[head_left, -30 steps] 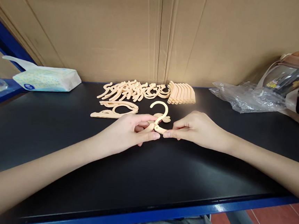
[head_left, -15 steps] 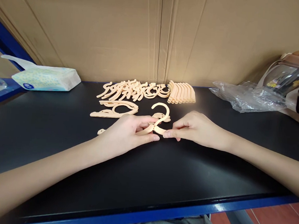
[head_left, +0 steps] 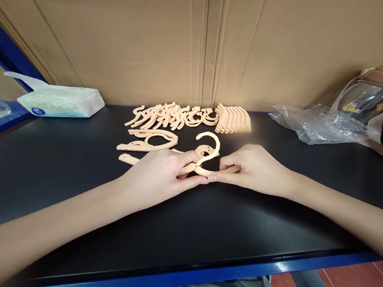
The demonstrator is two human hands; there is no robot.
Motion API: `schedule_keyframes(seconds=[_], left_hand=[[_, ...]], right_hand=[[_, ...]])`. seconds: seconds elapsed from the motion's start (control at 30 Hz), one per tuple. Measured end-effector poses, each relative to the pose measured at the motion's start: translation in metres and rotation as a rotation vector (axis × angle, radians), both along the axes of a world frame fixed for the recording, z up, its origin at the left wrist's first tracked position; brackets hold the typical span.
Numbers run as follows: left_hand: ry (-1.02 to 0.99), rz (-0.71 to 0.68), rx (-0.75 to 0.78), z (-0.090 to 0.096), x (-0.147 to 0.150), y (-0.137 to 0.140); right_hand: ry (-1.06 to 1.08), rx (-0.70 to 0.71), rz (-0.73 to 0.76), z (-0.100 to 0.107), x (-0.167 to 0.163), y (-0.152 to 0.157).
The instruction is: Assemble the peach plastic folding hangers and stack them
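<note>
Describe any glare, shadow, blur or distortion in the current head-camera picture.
Head view: bright glare on the blue table edge, glints on the clear plastic bag; head view: soft shadow on the black tabletop below the right forearm; head view: left hand, right hand and hanger without heavy blur; head view: seemingly wide-angle stretching toward the sides.
</note>
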State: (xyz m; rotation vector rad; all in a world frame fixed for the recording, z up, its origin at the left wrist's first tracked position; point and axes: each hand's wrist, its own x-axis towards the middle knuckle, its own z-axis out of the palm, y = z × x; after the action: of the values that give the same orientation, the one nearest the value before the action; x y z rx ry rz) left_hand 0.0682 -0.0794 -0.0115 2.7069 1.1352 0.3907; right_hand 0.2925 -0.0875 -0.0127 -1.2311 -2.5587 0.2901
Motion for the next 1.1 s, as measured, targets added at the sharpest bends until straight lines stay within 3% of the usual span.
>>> schedule_keyframes(seconds=[0.1, 0.27, 0.47, 0.63, 0.8, 1.1], left_hand=[[0.062, -0.009, 0.077, 0.002, 0.001, -0.002], [0.059, -0.005, 0.075, 0.002, 0.000, -0.001], [0.028, 0.023, 0.061, 0.004, -0.002, -0.001], [0.033, 0.062, 0.055, 0.005, -0.001, -0.001], [0.016, 0.064, 0.050, 0.004, 0.000, 0.000], [0.011, 0.006, 0.086, 0.001, 0.000, -0.001]], right_hand=[[-0.033, 0.134, -0.019, 0.000, 0.003, 0.001], [0.077, 0.229, -0.128, 0.002, 0.010, 0.008], [0.286, 0.557, -0.247, 0.003, 0.013, 0.009], [0.229, 0.467, -0.108, 0.004, 0.008, -0.002], [0.139, 0.505, 0.068, 0.000, 0.000, -0.007], [0.150, 0.375, 0.111, -0.008, 0.001, 0.000]])
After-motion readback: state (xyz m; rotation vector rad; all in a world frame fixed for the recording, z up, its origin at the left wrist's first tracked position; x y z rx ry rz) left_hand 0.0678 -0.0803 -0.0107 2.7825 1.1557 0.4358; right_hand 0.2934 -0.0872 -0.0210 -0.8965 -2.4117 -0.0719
